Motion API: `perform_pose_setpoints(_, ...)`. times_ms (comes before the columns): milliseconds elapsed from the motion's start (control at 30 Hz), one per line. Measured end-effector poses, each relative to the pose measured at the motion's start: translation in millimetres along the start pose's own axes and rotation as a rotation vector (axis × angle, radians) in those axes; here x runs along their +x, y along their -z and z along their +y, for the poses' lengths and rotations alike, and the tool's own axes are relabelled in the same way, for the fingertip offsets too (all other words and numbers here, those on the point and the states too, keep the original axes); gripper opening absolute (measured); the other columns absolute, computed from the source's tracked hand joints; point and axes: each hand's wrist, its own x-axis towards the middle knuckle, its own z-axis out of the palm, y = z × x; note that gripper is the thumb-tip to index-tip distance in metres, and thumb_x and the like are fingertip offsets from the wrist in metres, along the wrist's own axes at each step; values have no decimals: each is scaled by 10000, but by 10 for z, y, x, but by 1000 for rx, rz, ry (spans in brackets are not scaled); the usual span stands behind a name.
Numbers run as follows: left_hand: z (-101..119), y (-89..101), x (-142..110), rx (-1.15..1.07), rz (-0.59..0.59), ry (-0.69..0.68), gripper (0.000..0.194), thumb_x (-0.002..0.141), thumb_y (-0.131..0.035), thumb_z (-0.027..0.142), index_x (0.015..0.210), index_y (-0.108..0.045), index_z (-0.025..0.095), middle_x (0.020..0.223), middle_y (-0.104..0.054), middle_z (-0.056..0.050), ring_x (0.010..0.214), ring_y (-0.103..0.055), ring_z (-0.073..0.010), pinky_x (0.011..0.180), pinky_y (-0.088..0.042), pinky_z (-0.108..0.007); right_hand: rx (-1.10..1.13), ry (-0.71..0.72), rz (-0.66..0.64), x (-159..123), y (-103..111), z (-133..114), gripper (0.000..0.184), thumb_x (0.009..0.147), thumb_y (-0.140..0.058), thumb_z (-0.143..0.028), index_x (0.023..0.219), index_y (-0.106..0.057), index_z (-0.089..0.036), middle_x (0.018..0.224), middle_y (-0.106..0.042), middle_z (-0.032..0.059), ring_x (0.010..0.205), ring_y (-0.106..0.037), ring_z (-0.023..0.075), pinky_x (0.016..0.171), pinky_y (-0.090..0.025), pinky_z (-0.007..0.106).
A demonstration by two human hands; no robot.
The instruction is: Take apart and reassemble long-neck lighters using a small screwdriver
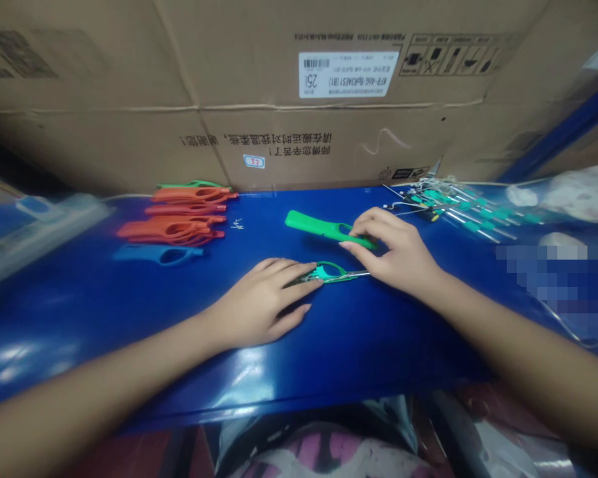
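My right hand (396, 249) pinches the narrow, looped end of a green plastic lighter casing half (319, 226) between thumb and fingers, holding it just over the table. Below it lies a second green lighter half (336, 271) with a trigger loop, inner parts and a metal rod pointing right. My left hand (266, 302) lies over this half's left end, its fingers gripping it and its thumb apart near the table. That end is mostly hidden under the fingers. The two green pieces are apart.
Orange casings (179, 229), a blue casing (159, 254) and a green one line the back left. Teal parts with metal rods (458, 202) are piled at the back right. A large cardboard box (129, 146) walls off the rear of the blue table (179, 372). A clear plastic item (44, 226) stands left.
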Motion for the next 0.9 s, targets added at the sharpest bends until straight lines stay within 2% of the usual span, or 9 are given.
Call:
perform_pose_setpoints(100, -16, -32, -15, -17, 45, -16, 423, 973, -535, 298, 1392, -574, 246, 1472, -547, -113, 1268, -572, -286, 1059, -464, -479, -1, 20, -57, -2, 1, -12, 84, 916, -647, -297, 903, -632, -216, 995, -660, 64, 837, -641, 197, 720, -515, 334)
perform_pose_setpoints(233, -54, -28, -41, -25, 255, -70, 381, 943, -570, 203, 1322, -609, 222, 1389, -617, -112, 1253, -592, -251, 1061, -469, -439, 18, 80, -155, -8, 20, -12, 79, 931, -628, -284, 916, -631, -207, 995, -645, 64, 837, -635, 186, 750, -517, 324)
perform_pose_setpoints(300, -70, 9, -41, 5, 358, -38, 363, 922, -600, 196, 1283, -623, 234, 1350, -643, -99, 1260, -581, -264, 1066, -456, -462, 44, 120, -224, -13, 28, -10, 82, 941, -616, -288, 940, -639, -209, 1022, -639, 70, 870, -636, 188, 769, -518, 323)
perform_pose_setpoints(367, -91, 50, -34, 47, 410, 24, 371, 915, -623, 230, 1286, -616, 250, 1346, -644, -90, 1271, -563, -284, 1068, -438, -490, 72, 152, -279, -17, 26, -14, 87, 944, -613, -292, 952, -644, -211, 1049, -632, 77, 900, -635, 192, 784, -520, 327)
perform_pose_setpoints(467, -141, 73, -21, 62, 363, 72, 387, 931, -630, 315, 1308, -607, 231, 1311, -663, -98, 1239, -575, -291, 1054, -428, -483, 115, 184, -335, -27, 0, -28, 95, 941, -620, -295, 928, -644, -204, 1062, -628, 84, 906, -634, 193, 784, -523, 333)
perform_pose_setpoints(633, -217, 30, -25, -11, 184, 75, 292, 994, -548, 341, 1215, -671, 195, 1104, -730, -85, 1008, -665, -217, 890, -483, -367, 135, 227, -375, -50, -82, -23, 121, 942, -632, -317, 920, -655, -200, 1076, -632, 87, 929, -627, 195, 797, -518, 344)
perform_pose_setpoints(900, -220, 98, -32, -52, 126, 75, 254, 967, -578, 342, 1135, -703, 196, 1046, -731, -74, 952, -667, -214, 851, -504, -343, 68, 237, -422, -57, -111, -18, 116, 936, -639, -314, 977, -651, -206, 1078, -639, 79, 950, -622, 202, 805, -493, 352)
